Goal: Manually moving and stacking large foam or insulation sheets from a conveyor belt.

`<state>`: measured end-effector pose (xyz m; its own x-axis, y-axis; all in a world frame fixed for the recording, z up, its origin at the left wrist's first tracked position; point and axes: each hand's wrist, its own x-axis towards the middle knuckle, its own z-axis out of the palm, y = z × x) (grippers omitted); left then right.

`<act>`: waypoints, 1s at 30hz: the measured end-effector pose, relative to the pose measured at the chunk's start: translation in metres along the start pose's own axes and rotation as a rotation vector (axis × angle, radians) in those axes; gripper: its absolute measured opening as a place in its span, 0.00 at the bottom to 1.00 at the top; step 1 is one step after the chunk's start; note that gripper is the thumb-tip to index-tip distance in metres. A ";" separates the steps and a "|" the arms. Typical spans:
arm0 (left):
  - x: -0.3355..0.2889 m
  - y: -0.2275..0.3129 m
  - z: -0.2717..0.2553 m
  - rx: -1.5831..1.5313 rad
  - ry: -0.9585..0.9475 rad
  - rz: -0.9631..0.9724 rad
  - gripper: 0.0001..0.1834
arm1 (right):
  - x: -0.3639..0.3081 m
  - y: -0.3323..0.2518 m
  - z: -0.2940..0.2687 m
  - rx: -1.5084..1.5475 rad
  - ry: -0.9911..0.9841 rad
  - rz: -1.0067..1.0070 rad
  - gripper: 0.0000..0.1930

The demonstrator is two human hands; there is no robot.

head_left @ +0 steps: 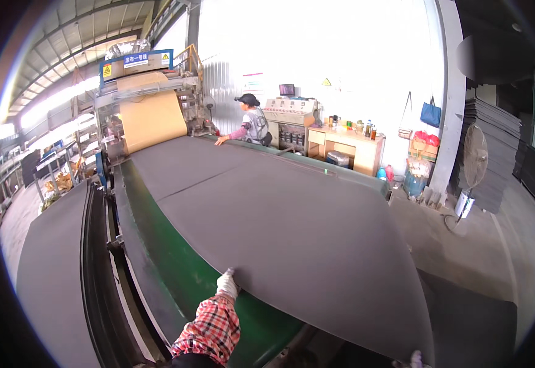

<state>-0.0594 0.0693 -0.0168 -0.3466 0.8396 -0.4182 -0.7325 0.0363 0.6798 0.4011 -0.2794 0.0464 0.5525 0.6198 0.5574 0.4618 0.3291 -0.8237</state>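
Note:
A large dark grey sheet (316, 233) lies over a green conveyor belt (175, 264), its near end reaching past the belt. My left hand (227, 286), in a white glove below a red checked sleeve, is closed on the sheet's left edge, thumb on top and the other fingers hidden underneath. At the near right corner my right hand (416, 360) shows only in part, also gloved, pinching the sheet's edge. Farther up the belt, behind a dark cross line, another grey sheet (182, 161) continues toward the machine.
A machine with a tan sheet (151, 113) stands at the far end. A co-worker (252, 122) has a hand on the belt's far side. Behind are a control console (289, 112) and a wooden desk (347, 144). A fan (474, 156) and stacked grey sheets (491, 147) stand right.

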 end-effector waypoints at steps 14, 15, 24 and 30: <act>-0.271 -0.062 0.048 0.235 -0.324 -0.520 0.05 | -0.116 0.106 0.149 0.253 -0.532 0.001 0.23; -0.248 -0.061 0.041 0.227 -0.244 -0.450 0.04 | -0.138 0.129 0.149 0.635 -0.488 0.365 0.20; -0.155 -0.017 0.010 0.422 -0.011 0.377 0.20 | -0.118 0.074 0.065 1.316 0.247 1.570 0.28; -0.213 -0.091 0.053 2.112 -0.906 1.170 0.21 | -0.099 0.087 0.068 1.043 -1.002 1.300 0.25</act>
<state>0.1124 -0.0837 0.0420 0.5873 0.7922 0.1657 0.8043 -0.5941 -0.0105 0.3399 -0.2634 -0.0876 -0.5444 0.7879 -0.2879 -0.5732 -0.6000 -0.5581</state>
